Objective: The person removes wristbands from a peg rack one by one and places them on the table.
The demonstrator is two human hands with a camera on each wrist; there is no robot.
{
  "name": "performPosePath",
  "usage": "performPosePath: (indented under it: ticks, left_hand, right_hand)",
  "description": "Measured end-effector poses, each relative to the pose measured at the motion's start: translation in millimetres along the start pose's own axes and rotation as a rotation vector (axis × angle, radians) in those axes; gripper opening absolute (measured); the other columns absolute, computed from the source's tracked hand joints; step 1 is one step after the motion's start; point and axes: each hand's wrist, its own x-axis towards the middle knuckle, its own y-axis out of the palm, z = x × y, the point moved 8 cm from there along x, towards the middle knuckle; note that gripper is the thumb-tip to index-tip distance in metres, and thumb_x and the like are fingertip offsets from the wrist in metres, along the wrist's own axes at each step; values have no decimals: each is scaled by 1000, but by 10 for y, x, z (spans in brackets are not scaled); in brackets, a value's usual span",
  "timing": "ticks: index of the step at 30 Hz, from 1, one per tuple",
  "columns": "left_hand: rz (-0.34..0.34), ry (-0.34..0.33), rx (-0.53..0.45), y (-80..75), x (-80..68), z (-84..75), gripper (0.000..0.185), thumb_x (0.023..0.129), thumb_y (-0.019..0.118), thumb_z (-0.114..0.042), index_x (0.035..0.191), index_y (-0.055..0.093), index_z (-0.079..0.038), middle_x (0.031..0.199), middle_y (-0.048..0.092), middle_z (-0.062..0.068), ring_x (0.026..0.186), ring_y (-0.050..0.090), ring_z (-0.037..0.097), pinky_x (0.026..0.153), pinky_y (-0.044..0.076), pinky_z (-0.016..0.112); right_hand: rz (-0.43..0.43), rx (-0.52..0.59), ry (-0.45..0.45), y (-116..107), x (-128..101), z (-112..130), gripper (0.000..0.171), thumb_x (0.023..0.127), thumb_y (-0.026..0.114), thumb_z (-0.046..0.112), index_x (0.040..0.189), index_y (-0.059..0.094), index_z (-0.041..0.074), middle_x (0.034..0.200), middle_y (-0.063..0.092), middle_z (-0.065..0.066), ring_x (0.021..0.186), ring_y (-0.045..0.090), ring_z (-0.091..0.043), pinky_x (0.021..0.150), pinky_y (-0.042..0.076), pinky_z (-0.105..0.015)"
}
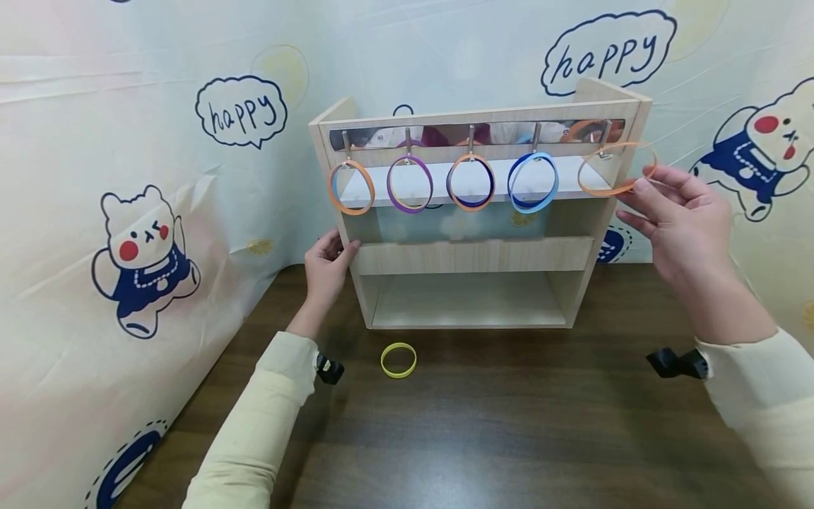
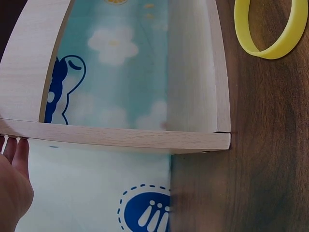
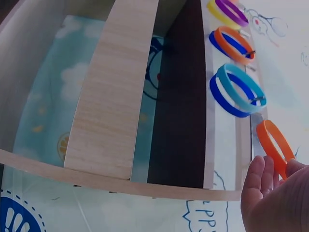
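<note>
Nearest: two pale sleeves, a small black device at each cuff. Under them, a dark brown wooden tabletop. A yellow band lies flat on it, just in front of the rack, left of centre.

Left hand grips the left side panel of the wooden rack: thumb at the front edge, fingers on the outer face. Rack stands upright, with open compartments below.

Right hand pinches an orange band between thumb and fingers by its near edge, off the rack's upper right corner. Band's far side is at the rightmost hook; cannot tell if it is looped on.

Four other hooks each carry two bands. Left to right: orange with light blue; purple with yellow; orange with dark blue; light blue with dark blue. Reflective strip behind the hooks.

Farthest: pale backdrop, cartoon animals, "happy" in cloud-shaped bubbles.
</note>
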Motion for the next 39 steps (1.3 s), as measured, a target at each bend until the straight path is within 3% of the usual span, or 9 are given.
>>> performPosePath:
  ticks: [10, 15, 25, 35, 39]
  left_hand:
    - [-10, -8, 13, -7, -1, 3, 35, 88, 69, -2, 121, 63, 7, 115, 66, 21, 95, 66, 13, 78, 52, 23]
    - [-8, -11, 17, -2, -2, -10, 34, 89, 69, -2, 121, 63, 8, 116, 65, 24, 96, 65, 13, 78, 52, 23]
    - [-7, -14, 12, 0, -4, -14, 34, 89, 69, -2, 121, 64, 6, 114, 67, 20, 94, 66, 13, 77, 53, 23]
    - [-1, 1, 14, 15, 14, -26, 33, 89, 69, -2, 121, 64, 5, 113, 68, 19, 93, 66, 12, 75, 53, 23]
    - [-2, -11, 20, 2, -1, 2, 34, 89, 69, -3, 121, 64, 5, 113, 68, 19, 94, 66, 13, 76, 53, 23]
  right_hand:
    - [105, 2, -25, 107, -300, -128, 40, 83, 74, 5, 121, 65, 3, 108, 67, -10, 90, 70, -19, 72, 55, -30]
    - [180, -3, -24, 207, -428, -398, 28, 84, 73, 4, 112, 68, 2, 95, 71, -10, 84, 71, -19, 70, 56, -30]
    - [289, -52, 64, 298, -556, -895, 24, 89, 69, 5, 112, 66, 1, 97, 72, -8, 82, 71, -19, 72, 56, -30]
    - [358, -209, 153, 388, -652, -1406, 15, 93, 66, 10, 108, 67, 10, 97, 73, -4, 88, 70, -14, 74, 56, -30]
    - [368, -292, 195, 398, -667, -1619, 21, 94, 65, 12, 114, 62, 5, 97, 72, -3, 90, 69, -14, 76, 55, -31]
